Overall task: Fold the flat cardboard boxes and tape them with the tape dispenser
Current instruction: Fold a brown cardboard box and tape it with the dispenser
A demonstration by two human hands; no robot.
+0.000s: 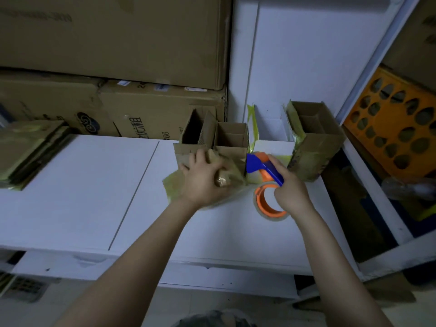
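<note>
A small cardboard box (pixel 226 159) with old yellowish tape lies on the white table (pixel 70 197), blurred. My left hand (pixel 203 178) lies on top of it, fingers curled over its flaps. My right hand (pixel 289 187) grips the blue and orange tape dispenser (pixel 264 169) just right of the box, its tape roll (pixel 269 204) hanging low by the table. Behind stand two folded brown boxes (pixel 212 135), open at the top. A white box (pixel 271 128) and another brown box (pixel 316 142) stand to their right.
A stack of flat cardboard boxes (pixel 28 152) lies at the table's left. Large cartons (pixel 113 43) are piled against the back wall. An orange crate (pixel 396 128) sits on a white-framed shelf at the right. The table's front edge runs below my forearms.
</note>
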